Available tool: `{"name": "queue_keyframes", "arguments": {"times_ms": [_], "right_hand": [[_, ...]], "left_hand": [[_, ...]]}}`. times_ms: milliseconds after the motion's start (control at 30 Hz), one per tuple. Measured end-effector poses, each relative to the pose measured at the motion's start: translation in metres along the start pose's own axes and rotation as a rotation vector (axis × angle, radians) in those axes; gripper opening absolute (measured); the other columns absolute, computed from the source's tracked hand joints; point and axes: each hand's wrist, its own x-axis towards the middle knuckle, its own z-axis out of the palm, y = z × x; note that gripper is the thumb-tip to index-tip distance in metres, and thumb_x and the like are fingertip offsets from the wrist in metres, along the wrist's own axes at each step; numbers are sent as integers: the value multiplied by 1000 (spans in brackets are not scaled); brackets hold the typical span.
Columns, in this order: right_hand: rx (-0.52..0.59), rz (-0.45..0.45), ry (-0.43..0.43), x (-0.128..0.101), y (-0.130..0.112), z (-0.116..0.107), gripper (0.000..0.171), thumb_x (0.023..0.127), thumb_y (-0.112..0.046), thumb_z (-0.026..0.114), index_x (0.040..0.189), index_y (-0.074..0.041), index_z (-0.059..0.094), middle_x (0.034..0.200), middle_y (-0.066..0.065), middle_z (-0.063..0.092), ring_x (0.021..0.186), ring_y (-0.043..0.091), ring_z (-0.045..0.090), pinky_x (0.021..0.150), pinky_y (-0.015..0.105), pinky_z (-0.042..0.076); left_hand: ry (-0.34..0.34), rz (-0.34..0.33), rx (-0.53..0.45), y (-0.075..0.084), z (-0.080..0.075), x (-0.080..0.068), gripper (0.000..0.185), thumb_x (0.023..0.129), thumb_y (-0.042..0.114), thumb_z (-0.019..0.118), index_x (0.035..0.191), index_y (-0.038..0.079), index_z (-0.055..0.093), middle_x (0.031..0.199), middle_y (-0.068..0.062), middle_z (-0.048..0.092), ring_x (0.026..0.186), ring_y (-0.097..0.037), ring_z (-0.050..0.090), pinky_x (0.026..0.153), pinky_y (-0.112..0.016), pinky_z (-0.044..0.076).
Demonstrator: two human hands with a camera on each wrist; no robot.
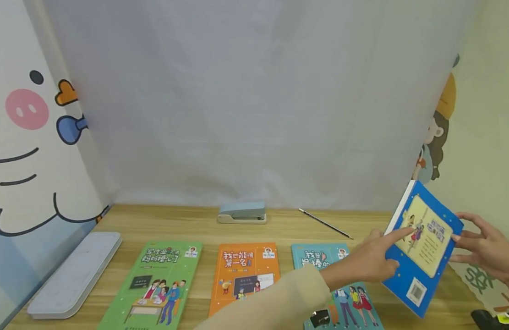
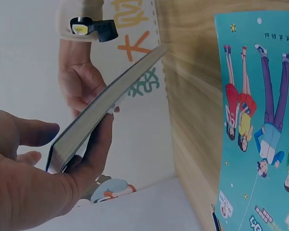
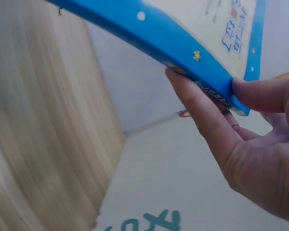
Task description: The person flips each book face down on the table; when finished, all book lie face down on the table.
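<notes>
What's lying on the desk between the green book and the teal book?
The orange book lies between the green book and the teal book, flat on the wooden desk; the head view shows this.

Front row on table (image 1: pixel 279 227): three books side by side, left book (image 1: pixel 153 284), middle book (image 1: pixel 243 275), right book (image 1: pixel 341 293).
Behind middle book: stapler (image 1: pixel 242 212).
Right of stapler: pen (image 1: pixel 325 223).
Far left: case (image 1: pixel 74 275).
Above right end: tilted book (image 1: pixel 425 245), between left hand (image 1: pixel 371 261) and right hand (image 1: pixel 487 247).
</notes>
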Motion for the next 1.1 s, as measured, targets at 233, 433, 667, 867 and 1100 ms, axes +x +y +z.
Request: {"name": "queue_keyframes", "arguments": {"times_ms": [233,433,667,867,1100], "right_hand": [[-340,56,22,5,-7,-9,54,106,-7,45,123,-57,32,94,-24,60,80,3,67,69,45,62],[-430,128,25,6,-20,-8,54,106,-10,46,127,-57,30,101,-4,60,85,11,67,73,47,62],[-491,178,1,8,-30,-4,45,104,-18,53,143,-31,34,109,11,62,89,18,67,76,44,62],[-619,199,-6,17,-31,-4,85,99,-17,63,153,9,3,115,30,59,90,22,66,81,49,60],[-631,253,-79,26,-19,-5,89,94,-8,67,152,12,1,111,24,64,90,23,67,80,46,61]], "left_hand": [[-32,-15,-2,-10,-11,9,64,94,10,69,145,42,49,143,10,55,80,-5,63,63,-18,55],[-14,-104,-99,-15,-6,9,57,92,6,70,137,40,60,120,3,67,76,-11,69,54,-25,58],[56,-172,-191,-15,5,8,59,87,2,75,130,41,65,103,2,70,66,-12,68,50,-28,56],[106,-180,-336,-22,17,10,59,85,-5,74,129,35,68,93,-4,71,64,-14,70,50,-32,57],[65,-248,-502,-31,33,13,61,86,-8,70,132,32,65,85,-6,61,65,-23,71,58,-37,60]]}}
